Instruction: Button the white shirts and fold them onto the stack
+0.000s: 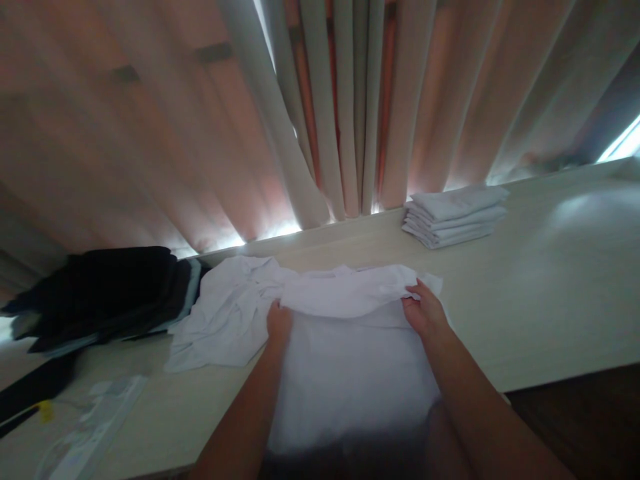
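— Cloth first: what is in hand?

— White garment (350,360), spread flat on the pale desk (550,300), in the near middle of the scene and running down to the near edge between the two forearms. Its far part is folded back over itself into a thick band.

— And the hands?

— Left hand (279,325) sits at the left end of that folded band, its grip clenched on the fabric. Right hand (424,312) is at the right end, fingers pinching the folded edge, thumb on top. Both are grasping the same garment, one at each side.

— What lies about it?

— Touching the garment on its left is a crumpled white cloth (225,313), loose and wrinkled. Further left, at the far left of the desk, a heap of dark clothes (100,293). Near the left corner lies a clear plastic bag (95,420), and beside it a dark strip with a small yellow piece (45,410); I cannot tell what that is.

— Anything on the right?

— Far right of the hands, well apart from them, a neat stack of folded white cloths (455,217) sits by the far edge of the desk. Behind it all hang beige curtains (345,100), with daylight showing at their foot.
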The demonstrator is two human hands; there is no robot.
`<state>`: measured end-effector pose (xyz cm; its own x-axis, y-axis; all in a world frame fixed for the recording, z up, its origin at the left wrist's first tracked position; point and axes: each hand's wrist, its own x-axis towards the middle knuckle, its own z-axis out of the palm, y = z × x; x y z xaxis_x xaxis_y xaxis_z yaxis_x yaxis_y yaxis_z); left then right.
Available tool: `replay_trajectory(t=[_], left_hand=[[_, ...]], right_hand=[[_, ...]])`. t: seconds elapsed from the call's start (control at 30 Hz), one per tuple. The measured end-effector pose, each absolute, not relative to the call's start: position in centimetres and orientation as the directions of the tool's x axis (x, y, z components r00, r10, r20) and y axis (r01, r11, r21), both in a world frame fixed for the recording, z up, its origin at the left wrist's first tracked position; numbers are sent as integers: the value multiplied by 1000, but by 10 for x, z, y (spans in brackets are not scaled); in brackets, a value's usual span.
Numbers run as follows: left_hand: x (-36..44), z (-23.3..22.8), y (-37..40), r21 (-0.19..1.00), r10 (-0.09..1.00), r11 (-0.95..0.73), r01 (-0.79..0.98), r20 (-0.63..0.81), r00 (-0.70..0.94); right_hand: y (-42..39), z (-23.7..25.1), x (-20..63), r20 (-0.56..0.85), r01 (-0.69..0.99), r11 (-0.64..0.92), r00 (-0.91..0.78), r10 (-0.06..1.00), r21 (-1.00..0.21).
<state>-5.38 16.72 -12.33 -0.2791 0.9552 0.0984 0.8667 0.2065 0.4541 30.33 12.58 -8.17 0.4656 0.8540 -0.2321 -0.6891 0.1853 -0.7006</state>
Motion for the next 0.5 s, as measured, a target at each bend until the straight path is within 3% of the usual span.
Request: replay_trajectory(t=[0.2, 0.5], left_hand=[[-78, -118, 149, 474, 968, 121, 872, 138, -210], [-97, -122, 131, 370, 970, 162, 915, 109, -216]], right_hand=[[127, -73, 315, -172, -687, 242, 475, 863, -685], [126, -73, 296, -175, -710, 186, 403, 898, -679]])
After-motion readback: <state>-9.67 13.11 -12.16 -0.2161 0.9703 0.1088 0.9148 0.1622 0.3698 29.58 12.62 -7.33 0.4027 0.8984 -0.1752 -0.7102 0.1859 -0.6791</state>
